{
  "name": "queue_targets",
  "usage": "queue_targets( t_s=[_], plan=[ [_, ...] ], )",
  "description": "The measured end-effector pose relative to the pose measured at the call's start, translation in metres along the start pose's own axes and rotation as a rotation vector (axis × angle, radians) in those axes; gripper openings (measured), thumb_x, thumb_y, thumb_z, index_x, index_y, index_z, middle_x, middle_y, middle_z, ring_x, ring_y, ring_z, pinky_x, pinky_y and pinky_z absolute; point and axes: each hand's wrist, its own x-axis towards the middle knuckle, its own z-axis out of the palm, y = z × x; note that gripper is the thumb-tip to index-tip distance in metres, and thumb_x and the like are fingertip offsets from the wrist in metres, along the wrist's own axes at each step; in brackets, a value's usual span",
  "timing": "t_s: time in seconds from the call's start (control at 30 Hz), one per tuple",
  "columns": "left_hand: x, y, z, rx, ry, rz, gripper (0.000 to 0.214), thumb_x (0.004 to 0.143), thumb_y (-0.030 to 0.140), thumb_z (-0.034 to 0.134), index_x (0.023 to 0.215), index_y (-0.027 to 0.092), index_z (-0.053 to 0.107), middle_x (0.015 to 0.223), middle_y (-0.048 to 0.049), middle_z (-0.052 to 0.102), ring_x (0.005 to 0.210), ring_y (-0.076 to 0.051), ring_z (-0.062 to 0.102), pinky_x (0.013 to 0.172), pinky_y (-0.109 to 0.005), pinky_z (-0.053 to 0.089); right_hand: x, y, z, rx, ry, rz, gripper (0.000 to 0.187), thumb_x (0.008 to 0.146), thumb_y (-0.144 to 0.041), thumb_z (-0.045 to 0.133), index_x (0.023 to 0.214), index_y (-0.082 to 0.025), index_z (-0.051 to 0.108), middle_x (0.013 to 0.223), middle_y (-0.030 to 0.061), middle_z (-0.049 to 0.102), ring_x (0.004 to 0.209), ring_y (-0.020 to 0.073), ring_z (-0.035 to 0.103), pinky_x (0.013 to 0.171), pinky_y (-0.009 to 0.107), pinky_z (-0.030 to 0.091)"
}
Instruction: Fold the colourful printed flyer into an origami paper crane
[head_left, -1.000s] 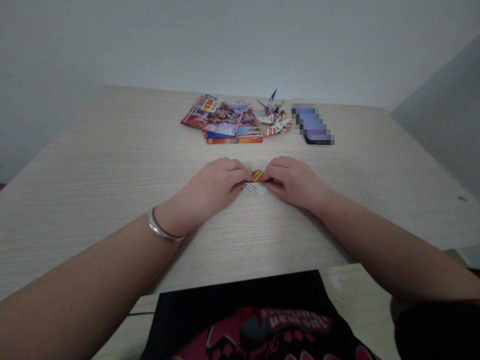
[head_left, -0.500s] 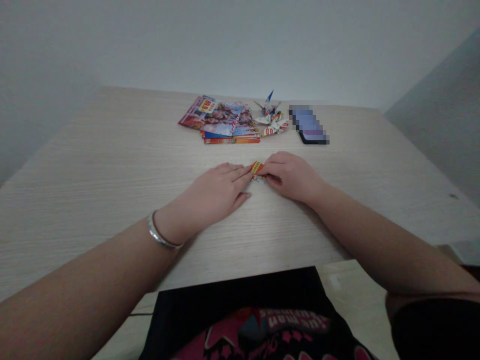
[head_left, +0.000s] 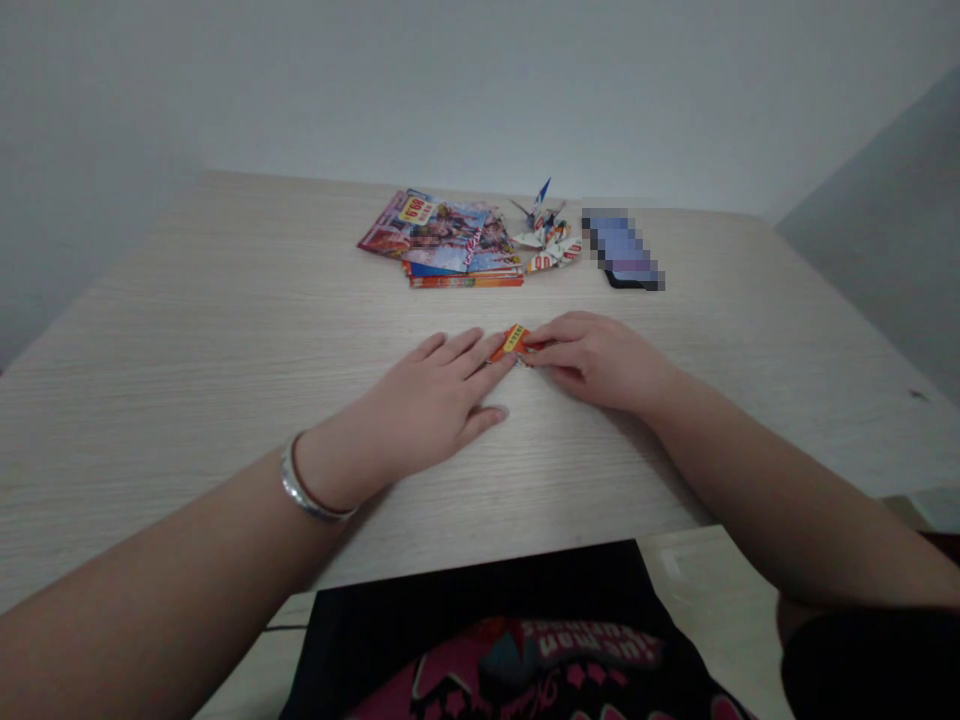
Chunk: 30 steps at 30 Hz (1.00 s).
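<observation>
A small folded piece of orange and yellow printed paper [head_left: 515, 341] lies flat on the table between my hands. My left hand [head_left: 442, 395] is palm down with its fingers spread, and its fingertips press on the paper's left side. From the right, my right hand [head_left: 604, 360] touches the paper's right edge with its fingers stretched out flat. My fingers cover parts of the paper's edges. A silver bangle [head_left: 300, 490] circles my left wrist.
Beyond my hands lies a stack of colourful printed leaflets [head_left: 457, 240]. Beside it are several folded paper cranes [head_left: 551, 245], partly overlapping. A dark phone [head_left: 622, 250], blurred out, lies right of them on the pale wooden table [head_left: 247, 290]. A wall stands behind.
My left hand's fingers have spread apart, and the thumb has moved lower. My right hand has shifted slightly right, its fingers straightening from a pinch. More of the paper's orange face shows.
</observation>
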Motion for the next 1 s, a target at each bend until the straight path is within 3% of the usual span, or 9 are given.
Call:
queue_targets(
  t_s=[0.17, 0.4, 0.57, 0.73, 0.8, 0.87, 0.93, 1.0],
  plan=[
    [-0.006, 0.001, -0.003, 0.011, -0.025, -0.076, 0.069, 0.102, 0.051, 0.040, 0.155, 0.007, 0.035, 0.162, -0.0205, 0.034, 0.148, -0.036, 0.036, 0.118, -0.056, 0.033, -0.001, -0.001, -0.005, -0.060, -0.095, 0.170, 0.037, 0.084, -0.005, 0.055, 0.109, -0.017, 0.079, 0.116, 0.0082, 0.077, 0.104, 0.0233, 0.072, 0.097, 0.040, 0.055],
    [-0.007, -0.001, -0.019, 0.053, 0.007, -0.177, 0.052, 0.097, 0.040, 0.040, 0.133, 0.010, 0.062, 0.141, -0.0184, 0.061, 0.128, -0.038, 0.059, 0.111, -0.063, 0.036, 0.000, 0.001, -0.010, -0.095, -0.134, 0.215, 0.035, 0.083, -0.007, 0.057, 0.104, -0.022, 0.080, 0.114, 0.0038, 0.078, 0.105, 0.0228, 0.072, 0.093, 0.039, 0.055],
    [-0.005, -0.005, -0.022, 0.046, 0.011, -0.182, 0.045, 0.095, 0.030, 0.038, 0.124, 0.013, 0.068, 0.133, -0.0148, 0.067, 0.119, -0.034, 0.065, 0.107, -0.058, 0.042, -0.003, 0.002, -0.011, -0.084, -0.133, 0.219, 0.035, 0.083, -0.009, 0.056, 0.108, -0.019, 0.079, 0.112, 0.0059, 0.079, 0.102, 0.0232, 0.073, 0.091, 0.038, 0.055],
    [-0.002, -0.011, -0.025, 0.051, 0.032, -0.256, 0.042, 0.099, 0.032, 0.034, 0.096, 0.012, 0.070, 0.101, -0.0147, 0.073, 0.092, -0.029, 0.069, 0.089, -0.046, 0.053, -0.006, 0.000, -0.009, -0.103, -0.071, 0.131, 0.033, 0.086, -0.010, 0.053, 0.106, -0.017, 0.079, 0.109, 0.0067, 0.079, 0.099, 0.0232, 0.071, 0.090, 0.038, 0.054],
    [-0.001, -0.009, -0.026, 0.056, 0.108, -0.272, 0.036, 0.098, 0.030, 0.038, 0.101, 0.011, 0.068, 0.103, -0.0155, 0.070, 0.094, -0.029, 0.067, 0.087, -0.044, 0.054, -0.006, -0.001, -0.008, -0.115, -0.041, 0.111, 0.032, 0.087, -0.011, 0.053, 0.103, -0.018, 0.080, 0.107, 0.0077, 0.079, 0.097, 0.0235, 0.069, 0.087, 0.038, 0.053],
    [-0.001, -0.005, -0.025, 0.010, 0.183, -0.200, 0.035, 0.097, 0.028, 0.042, 0.118, 0.012, 0.064, 0.115, -0.0150, 0.067, 0.105, -0.029, 0.063, 0.093, -0.043, 0.052, -0.004, -0.004, -0.006, -0.100, -0.016, 0.096, 0.031, 0.087, -0.011, 0.054, 0.103, -0.019, 0.080, 0.105, 0.0082, 0.079, 0.096, 0.0236, 0.067, 0.085, 0.038, 0.052],
    [0.000, 0.000, -0.021, -0.036, 0.172, -0.097, 0.044, 0.099, 0.029, 0.043, 0.140, 0.015, 0.053, 0.126, -0.0136, 0.064, 0.112, -0.029, 0.061, 0.097, -0.044, 0.051, -0.002, -0.005, -0.004, -0.041, 0.011, 0.077, 0.032, 0.087, -0.012, 0.054, 0.105, -0.019, 0.079, 0.104, 0.0080, 0.078, 0.096, 0.0230, 0.065, 0.085, 0.037, 0.052],
    [0.000, 0.002, -0.014, -0.020, 0.175, -0.076, 0.046, 0.101, 0.033, 0.044, 0.144, 0.018, 0.051, 0.135, -0.0135, 0.060, 0.119, -0.032, 0.058, 0.100, -0.048, 0.050, -0.001, -0.004, -0.001, 0.050, 0.042, 0.058, 0.033, 0.087, -0.012, 0.053, 0.106, -0.019, 0.079, 0.102, 0.0066, 0.079, 0.095, 0.0218, 0.065, 0.087, 0.037, 0.052]
  ],
)
